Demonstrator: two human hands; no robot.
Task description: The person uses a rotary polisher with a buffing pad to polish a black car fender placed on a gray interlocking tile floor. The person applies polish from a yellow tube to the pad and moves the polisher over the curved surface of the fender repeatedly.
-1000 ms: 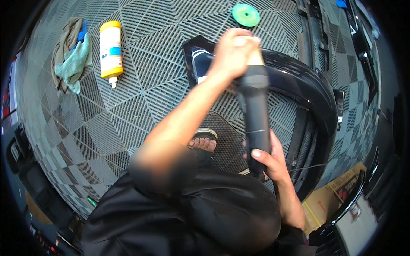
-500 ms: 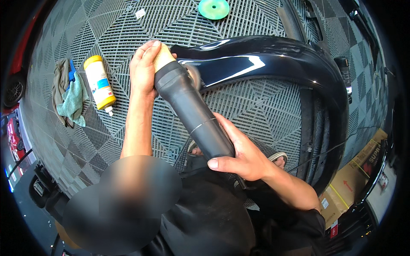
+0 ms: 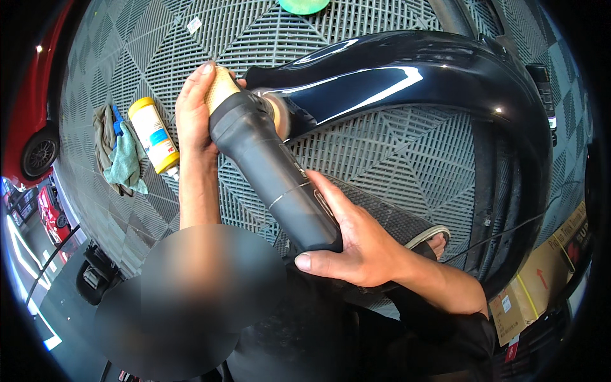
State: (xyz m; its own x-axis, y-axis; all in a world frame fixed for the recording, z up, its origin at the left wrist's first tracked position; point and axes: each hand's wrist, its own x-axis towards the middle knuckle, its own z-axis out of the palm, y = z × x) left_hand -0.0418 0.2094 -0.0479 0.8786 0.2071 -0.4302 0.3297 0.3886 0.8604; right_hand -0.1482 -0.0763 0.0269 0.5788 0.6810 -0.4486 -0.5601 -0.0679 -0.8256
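Observation:
A black polisher [image 3: 273, 181] slants across the middle, its yellow textured head toward the upper left. My left hand [image 3: 192, 111] wraps round that yellow head, thumb on top. Around the rear of the black body my right hand [image 3: 359, 245] is closed, thumb on the near side and fingers along the far side. The round polishing pad [image 3: 277, 116], blurred at its rim, is against the left end of a glossy black curved car body panel [image 3: 356, 86]. The black body partly covers the pad.
Left of my left hand, a white and yellow bottle [image 3: 153, 134] lies beside crumpled cloths [image 3: 127, 159]. A green disc [image 3: 304, 5] is on the grey grated floor at the top. Cardboard boxes [image 3: 531, 286] and a dark can [image 3: 542, 89] are on the right. A red car [image 3: 28, 95] stands far left.
The view has shifted, and the panel appears larger. Both hands and the polisher sit further left, nearer the bottle. The grip of both hands is the same.

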